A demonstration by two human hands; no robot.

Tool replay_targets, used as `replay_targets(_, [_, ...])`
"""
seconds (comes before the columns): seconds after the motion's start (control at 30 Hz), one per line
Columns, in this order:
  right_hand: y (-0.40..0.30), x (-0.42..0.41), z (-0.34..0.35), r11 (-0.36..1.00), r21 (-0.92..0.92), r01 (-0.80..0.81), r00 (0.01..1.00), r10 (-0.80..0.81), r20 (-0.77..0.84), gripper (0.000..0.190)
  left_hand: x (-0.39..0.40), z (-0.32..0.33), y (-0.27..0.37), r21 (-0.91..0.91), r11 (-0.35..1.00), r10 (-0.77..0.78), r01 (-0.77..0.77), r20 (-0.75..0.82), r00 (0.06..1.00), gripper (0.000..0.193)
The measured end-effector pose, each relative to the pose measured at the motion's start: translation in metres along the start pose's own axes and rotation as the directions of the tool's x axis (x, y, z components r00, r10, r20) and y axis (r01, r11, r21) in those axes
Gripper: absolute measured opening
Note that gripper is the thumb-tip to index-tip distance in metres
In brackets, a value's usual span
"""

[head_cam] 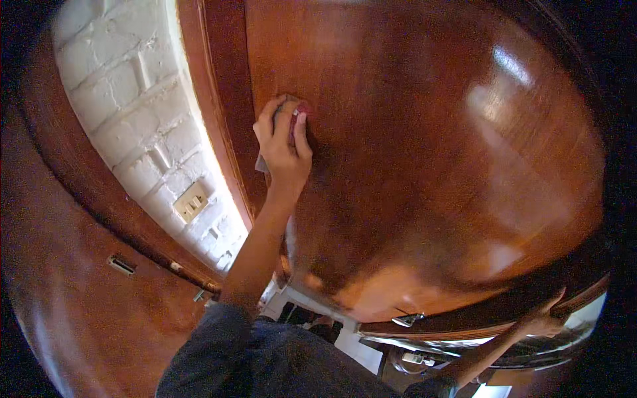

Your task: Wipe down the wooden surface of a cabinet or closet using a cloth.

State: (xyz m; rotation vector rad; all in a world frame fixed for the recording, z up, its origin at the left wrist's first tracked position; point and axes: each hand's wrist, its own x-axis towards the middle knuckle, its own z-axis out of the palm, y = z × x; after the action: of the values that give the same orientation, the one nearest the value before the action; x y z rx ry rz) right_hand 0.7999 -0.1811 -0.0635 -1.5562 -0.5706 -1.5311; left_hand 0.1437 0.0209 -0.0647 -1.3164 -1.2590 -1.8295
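My left hand (286,134) is closed round a small dark red pad (300,112), pressing it against a glossy brown wooden door panel (378,149), near the panel's left edge. A greyish sheet edge shows by the fingers and under the palm; its material is unclear. At the lower right, my right hand (545,321) is at the dark wooden edge beside the panel, with one digit stretched upward. Whether it grips that edge is unclear.
White-painted brick wall with a switch plate (191,201) shows at left, between wooden frames. Another wooden panel (99,308) with a metal latch plate (121,264) stands at lower left. A metal door handle (408,319) lies low right of centre, above pale floor tiles (361,350).
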Motion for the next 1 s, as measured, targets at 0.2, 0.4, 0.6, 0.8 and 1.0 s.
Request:
replay_targets(0.2, [0.004, -0.003, 0.004, 0.99, 0.053, -0.131, 0.989, 0.127, 0.071, 0.088, -0.017, -0.009, 0.015, 0.002, 1.0, -0.006, 0.006, 0.08, 0.997, 0.021])
replay_targets(0.4, [0.019, -0.008, 0.011, 0.983, 0.075, -0.166, 0.983, 0.159, 0.087, 0.094, -0.004, 0.0, 0.004, -0.031, 0.999, -0.009, 0.009, 0.009, 1.0, 0.021])
replay_targets(0.6, [0.018, -0.006, 0.012, 0.982, 0.169, -0.09, 0.995, 0.081, 0.06, 0.094, -0.035, -0.012, 0.019, 0.016, 0.996, 0.085, -0.087, 0.076, 0.993, 0.023])
replay_targets(0.8, [0.019, -0.008, 0.015, 0.993, 0.081, -0.085, 0.996, 0.083, 0.031, 0.094, 0.005, 0.006, 0.012, -0.017, 1.0, 0.024, -0.023, 0.034, 0.999, 0.022])
replay_targets(1.0, [0.014, -0.009, 0.009, 0.993, 0.037, -0.111, 0.993, 0.11, 0.04, 0.093, -0.018, -0.009, 0.033, -0.046, 0.986, 0.161, -0.159, 0.024, 0.987, 0.02])
